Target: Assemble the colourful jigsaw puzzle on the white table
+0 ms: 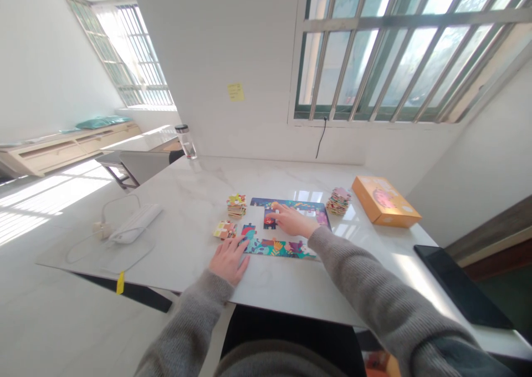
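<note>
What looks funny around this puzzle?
The puzzle has a big gap in its middle, beside the right hand. Also, a yellow tag sticks out below the table's edge, as if it got left there.

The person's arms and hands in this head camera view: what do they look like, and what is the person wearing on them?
Both arms are covered by long, grey, finely knitted sleeves, like those of a sweater: the left sleeve and the right sleeve reach to the wrists. The left hand and the right hand are bare, with no gloves, and no watch shows.
</note>
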{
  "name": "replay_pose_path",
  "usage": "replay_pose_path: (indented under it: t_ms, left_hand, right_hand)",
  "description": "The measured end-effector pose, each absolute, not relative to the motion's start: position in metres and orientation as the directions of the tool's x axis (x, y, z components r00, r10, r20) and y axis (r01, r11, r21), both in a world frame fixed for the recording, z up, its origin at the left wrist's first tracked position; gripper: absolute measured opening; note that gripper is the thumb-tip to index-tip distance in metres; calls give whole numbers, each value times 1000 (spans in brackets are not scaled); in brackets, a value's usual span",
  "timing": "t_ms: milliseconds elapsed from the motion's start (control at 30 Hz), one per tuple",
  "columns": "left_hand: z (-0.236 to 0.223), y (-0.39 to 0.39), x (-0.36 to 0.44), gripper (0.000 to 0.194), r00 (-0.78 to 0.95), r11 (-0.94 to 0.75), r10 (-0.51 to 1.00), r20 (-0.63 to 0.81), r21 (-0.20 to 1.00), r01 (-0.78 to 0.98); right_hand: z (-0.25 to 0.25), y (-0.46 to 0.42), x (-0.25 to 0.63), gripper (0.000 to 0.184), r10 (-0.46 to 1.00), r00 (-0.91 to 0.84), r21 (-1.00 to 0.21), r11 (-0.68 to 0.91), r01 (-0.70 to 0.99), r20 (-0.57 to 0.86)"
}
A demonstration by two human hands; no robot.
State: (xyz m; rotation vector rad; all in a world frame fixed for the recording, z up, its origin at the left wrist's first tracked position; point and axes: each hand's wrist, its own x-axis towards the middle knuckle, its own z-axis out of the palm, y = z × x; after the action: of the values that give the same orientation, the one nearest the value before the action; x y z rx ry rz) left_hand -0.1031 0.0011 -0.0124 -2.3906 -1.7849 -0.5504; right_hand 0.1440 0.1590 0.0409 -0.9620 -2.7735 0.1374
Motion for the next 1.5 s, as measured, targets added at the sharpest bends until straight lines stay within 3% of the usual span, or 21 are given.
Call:
replay_pose_path:
  t_ms: [133,333,600,733,1033,1167,1367,1500]
  left_hand:
    - [-15,2,-105,41,255,-315,900,352,124,941]
    - [-14,1,-105,40,258,-326,888,380,126,937]
    - [-11,0,-104,39,255,-328,884,390,131,936]
    - [-11,0,-103,39,250,-329,881,402,140,934]
    - [-12,1,-104,39,267,-338,883,387,128,933]
    - [-12,1,-104,39,250,-319,893,375,133,938]
    - [-12,1,-105,40,254,-328,887,386,137,935]
    - [-13,1,-104,39,248,-320,892,377,141,937]
  right_hand:
    - [41,147,138,38,608,-784,-76,794,604,122]
    - [42,147,146,42,676,-731,-154,735,660,90]
    - [46,149,123,79,824,-565,-190,561,806,37]
    - [52,150,119,87,798,-602,-200,593,780,18]
    - [50,148,126,85,717,-678,-142,697,703,165]
    - [43,156,127,85,720,-665,-243,694,678,199]
    - [23,172,127,35,767,-577,-537,624,567,281]
    - [16,181,130,32,827,-515,-689,510,514,227]
